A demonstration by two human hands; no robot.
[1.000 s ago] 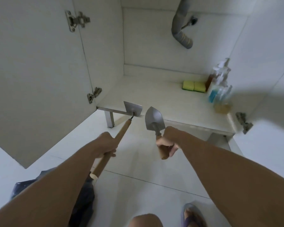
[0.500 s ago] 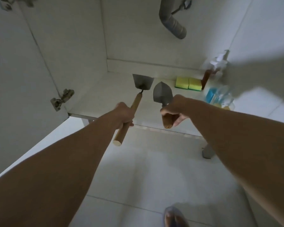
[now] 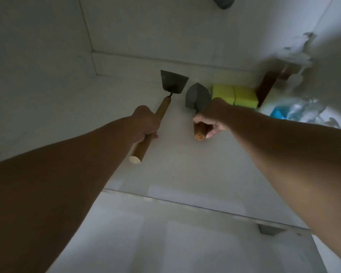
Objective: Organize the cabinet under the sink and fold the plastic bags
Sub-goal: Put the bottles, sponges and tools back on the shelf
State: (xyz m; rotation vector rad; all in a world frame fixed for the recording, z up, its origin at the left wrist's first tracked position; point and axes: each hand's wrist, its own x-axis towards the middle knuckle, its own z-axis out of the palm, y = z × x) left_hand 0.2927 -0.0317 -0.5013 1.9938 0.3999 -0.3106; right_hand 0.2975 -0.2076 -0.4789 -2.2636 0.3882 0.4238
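Both my arms reach into the white cabinet under the sink. My left hand grips the long wooden handle of a small hoe, whose flat dark blade points toward the back wall. My right hand grips the short wooden handle of a small trowel, its pointed blade up beside the hoe blade. Both tools are held above the cabinet floor, a hand's width apart.
Two yellow-green sponges lie at the back right of the cabinet floor. Blurred bottles, one brown, one with blue liquid, stand in the right corner. The grey drain hose end hangs at the top. The cabinet's front edge runs below my arms.
Both hands have carried the tools deeper into the cabinet, toward the back wall and sponges. The view has moved in closer; the door hinge has slid out at the left.
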